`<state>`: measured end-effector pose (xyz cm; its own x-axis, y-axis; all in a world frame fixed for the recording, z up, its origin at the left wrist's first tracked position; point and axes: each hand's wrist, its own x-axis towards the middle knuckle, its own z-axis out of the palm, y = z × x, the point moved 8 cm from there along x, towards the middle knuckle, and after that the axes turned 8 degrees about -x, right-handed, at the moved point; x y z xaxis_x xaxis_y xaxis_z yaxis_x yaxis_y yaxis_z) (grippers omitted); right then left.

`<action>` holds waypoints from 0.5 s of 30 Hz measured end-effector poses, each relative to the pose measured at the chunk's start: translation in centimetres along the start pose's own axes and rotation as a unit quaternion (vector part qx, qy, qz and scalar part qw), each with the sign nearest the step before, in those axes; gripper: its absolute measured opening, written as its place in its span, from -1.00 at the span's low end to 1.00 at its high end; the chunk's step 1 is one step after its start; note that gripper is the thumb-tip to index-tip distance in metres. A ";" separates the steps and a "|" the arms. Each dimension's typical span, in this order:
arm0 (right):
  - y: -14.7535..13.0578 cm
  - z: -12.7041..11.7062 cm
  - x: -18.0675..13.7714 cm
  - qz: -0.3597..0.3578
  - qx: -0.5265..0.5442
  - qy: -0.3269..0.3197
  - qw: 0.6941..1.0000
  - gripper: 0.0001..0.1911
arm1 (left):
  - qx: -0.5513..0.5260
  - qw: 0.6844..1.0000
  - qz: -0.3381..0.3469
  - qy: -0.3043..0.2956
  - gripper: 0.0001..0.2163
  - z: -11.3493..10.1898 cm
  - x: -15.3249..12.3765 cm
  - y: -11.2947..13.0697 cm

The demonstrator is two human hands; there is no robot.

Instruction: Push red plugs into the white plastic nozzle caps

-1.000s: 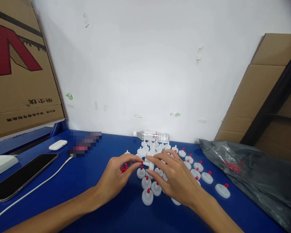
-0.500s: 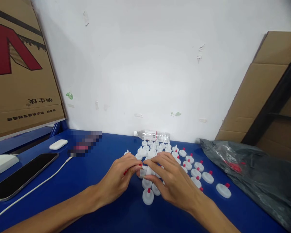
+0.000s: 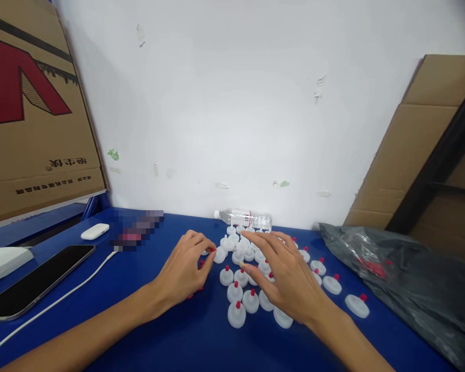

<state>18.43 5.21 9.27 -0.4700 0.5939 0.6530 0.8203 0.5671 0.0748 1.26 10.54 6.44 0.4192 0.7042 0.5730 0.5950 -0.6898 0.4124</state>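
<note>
My left hand (image 3: 188,266) is closed in a pinch, with a small red tip cap (image 3: 213,250) just showing between thumb and fingertip. A few loose red caps (image 3: 190,296) peek out around and under that hand on the blue table. My right hand (image 3: 281,266) is open, thumb and fingers apart, over a cluster of white round nozzle lids. Lids at the front, such as one white lid (image 3: 236,316), wear red tips. Farther back, white lids (image 3: 231,230) have bare spouts. My right hand hides part of the cluster.
A clear plastic bottle (image 3: 246,217) lies along the wall behind the lids. Phones, including a black one (image 3: 39,279), a white case (image 3: 95,231) and a white cable (image 3: 58,299) occupy the left. A grey plastic bag (image 3: 406,289) with a clear bag of red pieces (image 3: 374,267) lies right.
My hands have moved apart from the white lid they held between them. The right hand has opened; a lid with a red tip now stands where they met. My left hand shifted left.
</note>
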 end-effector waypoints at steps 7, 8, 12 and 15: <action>-0.3 1.0 -0.1 -0.010 0.003 -0.022 1.000 -0.56 | 0.005 0.998 0.011 -0.063 -0.84 1.8 -0.9 -0.1; -0.3 1.0 -0.1 -0.011 0.003 -0.023 1.000 -0.57 | 0.003 0.998 0.011 -0.068 -0.83 1.9 -0.9 0.0; -0.3 1.0 -0.1 -0.009 0.005 -0.021 1.000 -0.60 | -0.028 0.997 -0.004 -0.077 -0.78 2.0 -0.8 -0.1; -0.2 0.9 -0.1 -0.010 0.007 -0.017 1.000 -0.64 | -0.035 0.998 -0.024 -0.050 -0.74 1.3 -0.5 -0.8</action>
<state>17.98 5.54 8.50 -0.4975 0.6017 0.6248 0.8059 0.5871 0.0764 1.47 10.94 4.91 0.4590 0.7477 0.4798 0.5679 -0.6622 0.4888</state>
